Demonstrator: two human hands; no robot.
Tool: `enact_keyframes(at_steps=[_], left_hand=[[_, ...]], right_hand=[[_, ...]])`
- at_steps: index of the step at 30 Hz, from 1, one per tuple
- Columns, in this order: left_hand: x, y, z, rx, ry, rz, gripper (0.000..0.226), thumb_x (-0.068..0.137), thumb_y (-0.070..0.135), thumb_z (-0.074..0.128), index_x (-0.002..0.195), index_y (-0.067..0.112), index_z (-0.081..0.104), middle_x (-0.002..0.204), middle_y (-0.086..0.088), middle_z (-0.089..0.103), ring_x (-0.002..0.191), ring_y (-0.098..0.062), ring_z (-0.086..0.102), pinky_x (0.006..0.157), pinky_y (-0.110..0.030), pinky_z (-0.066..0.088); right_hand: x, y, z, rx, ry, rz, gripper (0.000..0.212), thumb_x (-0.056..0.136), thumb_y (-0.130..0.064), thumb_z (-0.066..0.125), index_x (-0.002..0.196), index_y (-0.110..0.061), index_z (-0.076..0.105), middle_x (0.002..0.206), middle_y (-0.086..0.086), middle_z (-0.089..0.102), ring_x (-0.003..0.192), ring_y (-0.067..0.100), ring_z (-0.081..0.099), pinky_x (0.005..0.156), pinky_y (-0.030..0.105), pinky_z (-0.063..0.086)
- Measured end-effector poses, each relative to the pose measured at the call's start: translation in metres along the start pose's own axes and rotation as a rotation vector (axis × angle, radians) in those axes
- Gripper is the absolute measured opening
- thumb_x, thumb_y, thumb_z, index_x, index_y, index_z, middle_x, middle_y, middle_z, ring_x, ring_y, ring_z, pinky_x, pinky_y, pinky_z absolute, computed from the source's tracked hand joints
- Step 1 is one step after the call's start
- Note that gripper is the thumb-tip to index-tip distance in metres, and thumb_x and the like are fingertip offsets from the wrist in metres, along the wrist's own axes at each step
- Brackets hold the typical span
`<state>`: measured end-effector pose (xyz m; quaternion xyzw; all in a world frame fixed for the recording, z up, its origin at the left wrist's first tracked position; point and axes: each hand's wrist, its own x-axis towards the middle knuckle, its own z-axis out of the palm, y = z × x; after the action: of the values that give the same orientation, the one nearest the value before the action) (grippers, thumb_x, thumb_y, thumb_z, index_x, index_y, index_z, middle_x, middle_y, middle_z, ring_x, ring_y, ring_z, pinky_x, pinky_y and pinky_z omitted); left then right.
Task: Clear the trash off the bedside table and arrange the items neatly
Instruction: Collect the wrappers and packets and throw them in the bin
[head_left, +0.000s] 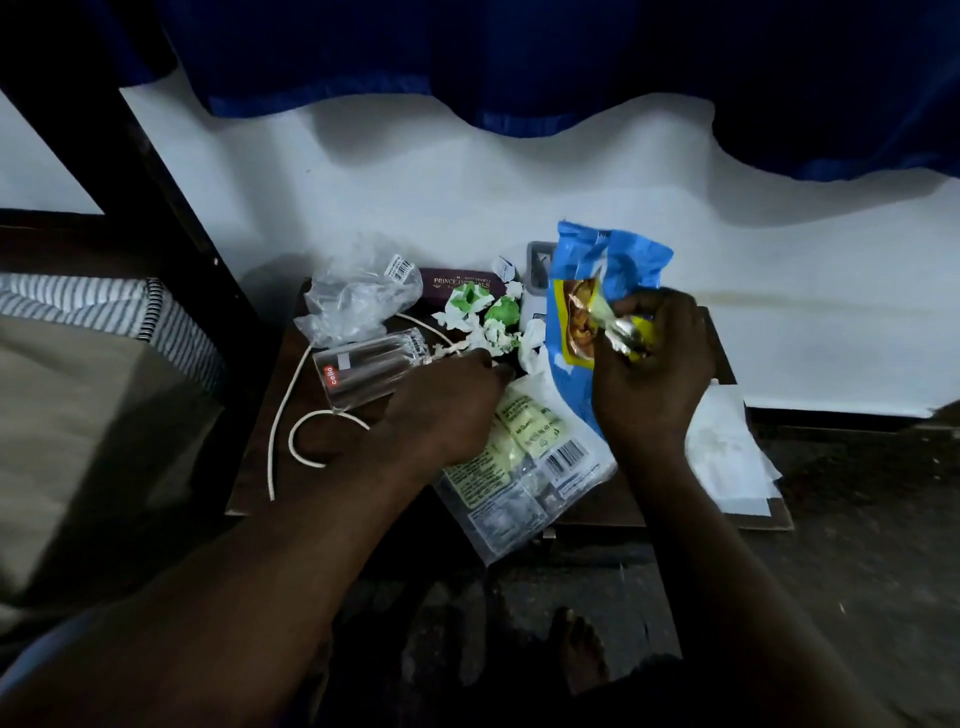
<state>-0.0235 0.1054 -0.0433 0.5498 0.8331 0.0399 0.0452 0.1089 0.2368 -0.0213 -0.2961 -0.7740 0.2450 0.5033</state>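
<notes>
Bedside table: a dark wooden bedside table (623, 504) is standing against the white wall and carrying all the litter.
Blue packet: a crumpled blue plastic snack packet (597, 270) is standing up at the back right, its long axis running from the wall toward the person.
Clear wrapper: a flat transparent printed wrapper with a barcode (519, 467) is lying between the two wrists and hanging over the front edge.
Clear bag: a crumpled transparent plastic bag (358, 301) is sitting at the back left.
Tumbler: a clear glass tumbler with a red label (363, 374) is lying on its side, just left of the left hand.
Right hand: the right hand (649, 379) is gripping the blue packet together with a silver and yellow foil wrapper (631, 338), its fingers (670, 312) curling tight round both.
Left hand: the left hand (447, 405) is reaching palm down, holding nothing that shows.
Paper scraps: crumpled green and white paper scraps (483, 317) are lying just beyond and slightly right of the left fingertips, nearer that hand than the right.
Left fingertips: the fingertips (491, 364) are pointing toward the scraps, stretched forward and only slightly bent; whether they are touching the scraps cannot be told in this dim light.
Likely next step: gathering the scraps is looking like the left hand's job.
</notes>
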Motion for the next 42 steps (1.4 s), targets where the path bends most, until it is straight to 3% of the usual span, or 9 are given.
enact_keyframes(at_steps=[3,8,14,20,24,28,34,38,42], left_hand=[[0.001,-0.002,0.001,-0.022,0.079,0.016,0.050,0.086,0.018,0.061,0.135,0.029,0.058,0.114,-0.005,0.064,0.103,-0.034,0.068,0.066,-0.037,0.045],[0.002,-0.008,0.000,-0.045,0.031,0.002,0.043,0.089,0.013,0.059,0.132,0.019,0.063,0.119,-0.009,0.063,0.113,-0.035,0.060,0.088,-0.047,0.056],[0.001,-0.007,0.004,0.036,-0.004,-0.026,0.029,0.091,0.018,0.060,0.119,0.016,0.066,0.119,-0.008,0.057,0.115,-0.033,0.049,0.086,-0.044,0.049],[0.003,-0.003,0.002,0.085,0.067,-0.008,0.024,0.086,0.027,0.063,0.109,0.020,0.068,0.109,-0.001,0.064,0.117,-0.030,0.047,0.091,-0.042,0.044],[0.007,-0.006,-0.013,0.024,0.148,0.028,0.025,0.075,0.041,0.062,0.091,0.022,0.066,0.094,0.000,0.067,0.106,-0.027,0.054,0.083,-0.038,0.043],[0.008,-0.011,-0.030,-0.217,0.157,-0.017,0.024,0.074,0.046,0.065,0.082,0.024,0.061,0.074,0.000,0.067,0.075,-0.025,0.064,0.062,-0.028,0.041],[0.004,-0.023,-0.045,-0.483,0.217,-0.019,0.015,0.077,0.023,0.064,0.086,0.028,0.052,0.067,0.012,0.059,0.055,0.000,0.052,0.061,-0.030,0.049],[0.005,-0.030,-0.050,-0.571,0.321,-0.007,0.034,0.078,0.010,0.047,0.100,0.033,0.058,0.073,0.010,0.065,0.052,-0.003,0.052,0.059,-0.027,0.042],[0.009,-0.048,-0.065,-0.787,0.475,-0.216,0.037,0.082,0.005,0.043,0.074,0.027,0.072,0.062,0.021,0.064,0.045,0.000,0.049,0.049,-0.019,0.035]], right_hand=[[-0.005,0.008,0.004,0.002,-0.056,-0.042,0.029,0.068,-0.004,0.060,0.095,-0.012,0.066,0.101,0.007,0.069,0.092,0.019,0.062,0.071,0.037,0.050],[0.000,0.010,0.003,0.042,-0.005,-0.072,0.029,0.070,-0.006,0.056,0.097,-0.015,0.063,0.100,0.005,0.067,0.090,0.018,0.062,0.067,0.041,0.050],[-0.003,0.009,0.009,0.013,-0.103,-0.038,0.033,0.069,-0.011,0.052,0.098,-0.012,0.066,0.104,0.006,0.070,0.094,0.012,0.060,0.070,0.018,0.043],[-0.002,0.007,0.015,-0.023,-0.141,-0.062,0.035,0.068,-0.012,0.051,0.099,-0.010,0.068,0.106,0.006,0.069,0.096,0.017,0.062,0.071,0.017,0.039],[0.001,0.010,0.013,0.002,-0.116,-0.034,0.034,0.069,-0.010,0.052,0.099,-0.013,0.068,0.103,0.004,0.070,0.090,0.004,0.057,0.071,0.006,0.036],[0.004,0.013,0.012,0.075,-0.067,-0.019,0.037,0.068,-0.010,0.049,0.100,-0.015,0.065,0.102,0.005,0.069,0.094,-0.013,0.053,0.075,0.005,0.038],[0.007,0.017,0.012,0.132,-0.016,-0.049,0.040,0.069,-0.007,0.050,0.105,-0.023,0.061,0.107,0.002,0.068,0.101,-0.008,0.057,0.077,0.020,0.050],[0.009,0.022,0.015,0.084,0.028,-0.066,0.046,0.071,0.010,0.065,0.107,-0.019,0.062,0.107,0.000,0.068,0.101,-0.010,0.054,0.076,0.022,0.049],[0.008,0.019,0.015,0.068,0.054,-0.044,0.054,0.066,0.003,0.055,0.115,-0.017,0.062,0.109,-0.018,0.060,0.100,-0.002,0.054,0.079,0.017,0.047]])
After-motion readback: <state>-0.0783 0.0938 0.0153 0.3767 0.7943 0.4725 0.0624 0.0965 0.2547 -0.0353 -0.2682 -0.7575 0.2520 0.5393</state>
